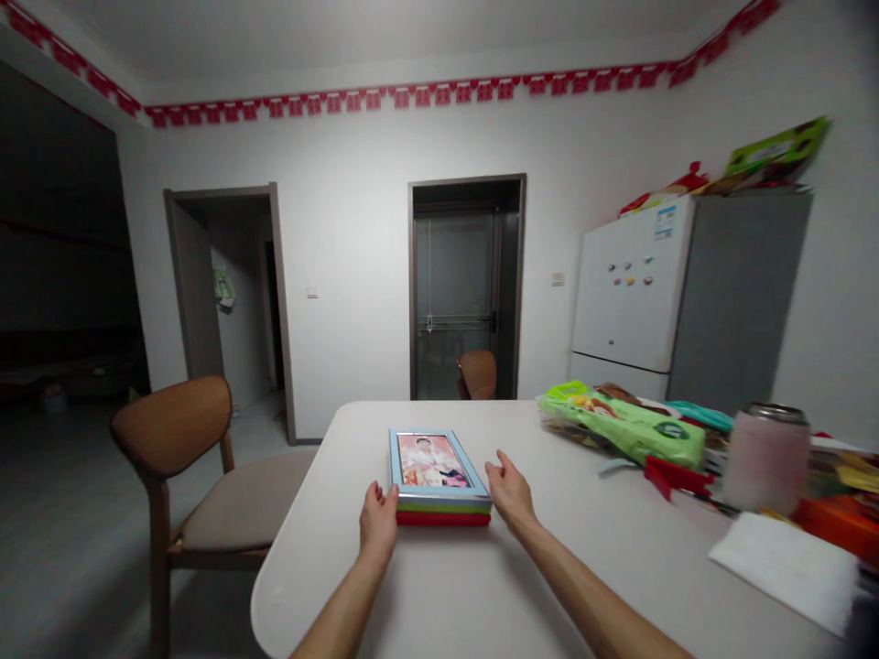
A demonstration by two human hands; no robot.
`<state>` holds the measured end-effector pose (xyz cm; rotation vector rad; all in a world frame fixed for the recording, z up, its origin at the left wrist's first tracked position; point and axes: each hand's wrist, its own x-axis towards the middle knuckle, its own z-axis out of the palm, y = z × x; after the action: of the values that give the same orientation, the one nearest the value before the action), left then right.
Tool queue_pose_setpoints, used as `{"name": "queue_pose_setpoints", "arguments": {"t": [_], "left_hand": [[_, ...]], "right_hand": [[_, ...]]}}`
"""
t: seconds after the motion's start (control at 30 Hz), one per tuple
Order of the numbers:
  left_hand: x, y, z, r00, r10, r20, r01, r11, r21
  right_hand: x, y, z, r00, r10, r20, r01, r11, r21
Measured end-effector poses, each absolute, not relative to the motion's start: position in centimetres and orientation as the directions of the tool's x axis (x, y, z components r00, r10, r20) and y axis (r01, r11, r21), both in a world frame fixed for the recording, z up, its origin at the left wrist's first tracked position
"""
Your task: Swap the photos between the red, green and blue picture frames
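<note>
A stack of frames (439, 469) lies flat on the tabletop (583, 513), between the two hands and near to the person. The uppermost frame has a light-blue border around a pinkish picture; below it, the near side shows a green layer and a red one. The stack is probably stiff and rather light to moderate in weight. The smooth borders may be a little slippery, and if glass or thin plastic covers the picture, which cannot be told, this front may be fragile. As the layers may slide over one another, it seems best to take hold low on both sides, with the red layer included, and not to press on the picture.

The left hand (378, 520) is at the near left corner; its fingers are bent and close together, and the thumb side appears to touch the edge. Whether it really grips there cannot be told. The right hand (510, 492) is just beside the right edge, with its thumb and forefinger moderately apart and nothing visible between them. Farther right lie a green package (632, 428) and a pinkish jar (767, 469), well apart from the stack.
</note>
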<state>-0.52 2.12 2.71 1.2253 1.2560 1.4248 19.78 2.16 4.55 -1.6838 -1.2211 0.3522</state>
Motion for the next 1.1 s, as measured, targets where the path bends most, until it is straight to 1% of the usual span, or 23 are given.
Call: {"name": "queue_pose_setpoints", "arguments": {"t": [0.07, 0.1, 0.13, 0.17, 0.2, 0.23, 0.27, 0.3, 0.37, 0.47, 0.57, 0.63, 0.7, 0.77, 0.83, 0.9, 0.97, 1.0, 1.03, 1.07, 1.1], "left_hand": [[-0.2, 1.0, 4.9, -0.15, 0.971, 0.184, -0.048, -0.193, 0.98], [0.2, 0.2, 6.4, -0.122, 0.969, 0.216, -0.082, -0.227, 0.97], [0.6, -0.8, 8.1, -0.083, 0.964, 0.252, -0.122, -0.26, 0.958], [1.0, -1.9, 9.8, -0.041, 0.957, 0.287, -0.163, -0.29, 0.943], [1.5, -3.1, 11.4, -0.006, 0.946, 0.323, -0.204, -0.317, 0.926], [1.9, -4.4, 13.0, 0.05, 0.927, 0.371, -0.267, -0.345, 0.9], [2.2, -5.5, 14.3, 0.149, 0.88, 0.451, -0.417, -0.357, 0.836], [2.4, -6.6, 15.3, 0.212, 0.84, 0.5, -0.517, -0.338, 0.787], [2.7, -8.1, 16.4, 0.279, 0.782, 0.558, -0.62, -0.297, 0.726], [2.7, -8.8, 16.1, 0.295, 0.777, 0.557, -0.636, -0.276, 0.721], [2.5, -8.0, 15.1, 0.265, 0.841, 0.471, -0.638, -0.213, 0.74], [2.2, -7.2, 14.7, 0.253, 0.892, 0.374, -0.644, -0.133, 0.753], [1.6, -6.4, 14.8, 0.289, 0.916, 0.277, -0.626, -0.038, 0.779], [1.1, -5.8, 15.0, 0.363, 0.91, 0.199, -0.576, 0.051, 0.816], [0.8, -5.6, 15.3, 0.429, 0.894, 0.127, -0.52, 0.13, 0.844], [0.8, -5.4, 15.3, 0.469, 0.881, 0.068, -0.473, 0.185, 0.861], [0.8, -5.2, 15.0, 0.481, 0.877, 0.016, -0.437, 0.224, 0.871], [0.8, -4.9, 14.6, 0.477, 0.879, -0.009, -0.423, 0.239, 0.874], [0.8, -4.6, 14.1, 0.468, 0.883, -0.035, -0.41, 0.253, 0.876], [0.7, -4.2, 13.4, 0.453, 0.889, -0.063, -0.399, 0.265, 0.878], [0.6, -3.8, 12.5, 0.431, 0.897, -0.093, -0.387, 0.277, 0.879]], "right_hand": [[18.4, 0.3, 6.5, 0.425, 0.84, 0.337, 0.478, 0.108, -0.872], [17.3, -0.9, 7.8, 0.359, 0.852, 0.381, 0.356, 0.252, -0.9], [16.2, -2.3, 9.2, 0.259, 0.866, 0.428, 0.184, 0.391, -0.902], [15.0, -3.8, 10.7, 0.171, 0.864, 0.473, 0.022, 0.477, -0.879], [13.9, -5.3, 12.1, 0.101, 0.851, 0.515, -0.107, 0.524, -0.845], [12.9, -6.7, 13.4, 0.058, 0.833, 0.55, -0.199, 0.549, -0.812], [12.2, -7.9, 14.5, 0.045, 0.817, 0.575, -0.269, 0.564, -0.781], [11.6, -9.0, 15.3, 0.04, 0.807, 0.589, -0.323, 0.568, -0.757], [11.2, -10.3, 16.2, 0.037, 0.803, 0.594, -0.383, 0.561, -0.734], [11.4, -10.5, 15.7, 0.019, 0.822, 0.569, -0.406, 0.526, -0.747], [11.8, -9.4, 14.5, 0.033, 0.857, 0.514, -0.452, 0.471, -0.757], [12.1, -8.5, 13.9, 0.049, 0.902, 0.43, -0.498, 0.395, -0.772], [12.3, -7.8, 13.9, 0.04, 0.945, 0.326, -0.52, 0.298, -0.801], [12.3, -7.4, 14.3, -0.007, 0.968, 0.252, -0.499, 0.215, -0.84], [12.0, -7.3, 14.8, -0.067, 0.974, 0.215, -0.444, 0.164, -0.881], [11.6, -7.0, 15.1, -0.102, 0.977, 0.189, -0.358, 0.141, -0.923], [11.2, -6.2, 14.7, -0.097, 0.979, 0.181, -0.22, 0.156, -0.963], [11.2, -5.6, 14.2, -0.076, 0.979, 0.191, -0.103, 0.183, -0.978], [11.2, -4.9, 13.5, -0.042, 0.975, 0.218, 0.078, 0.221, -0.972], [11.4, -4.1, 12.6, -0.009, 0.965, 0.261, 0.298, 0.251, -0.921], [11.6, -3.3, 11.7, 0.015, 0.951, 0.31, 0.51, 0.259, -0.82]]}}
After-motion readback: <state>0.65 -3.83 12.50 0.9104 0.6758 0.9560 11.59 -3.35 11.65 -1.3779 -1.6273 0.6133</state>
